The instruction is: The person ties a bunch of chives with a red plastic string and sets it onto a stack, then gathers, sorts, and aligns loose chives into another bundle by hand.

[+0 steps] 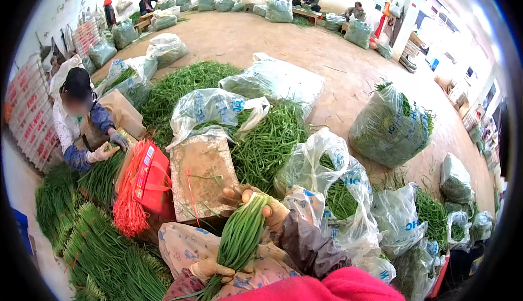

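A bundle of long green stems [239, 234], pale at its top ends, lies slantwise over my lap in front of the board. My gloved right hand [277, 215] is closed round the upper part, with stained glove fingers showing on the far side. Lower down, my gloved left hand [211, 269] grips the thinner ends; some of its fingers are hidden under the stems. Just beyond the bundle stands a worn, dirty board [201, 173] with a thin red strip hanging over it. Left of the board, a red box [154, 181] carries a bunch of red ties [129, 197].
Tied green bundles [103, 246] are stacked at the left. Loose stems [269, 145] heap behind the board, and filled plastic bags [332, 175] stand to my right. A co-worker [81, 118] handles stems at the left. Other people sit among bags along the far wall.
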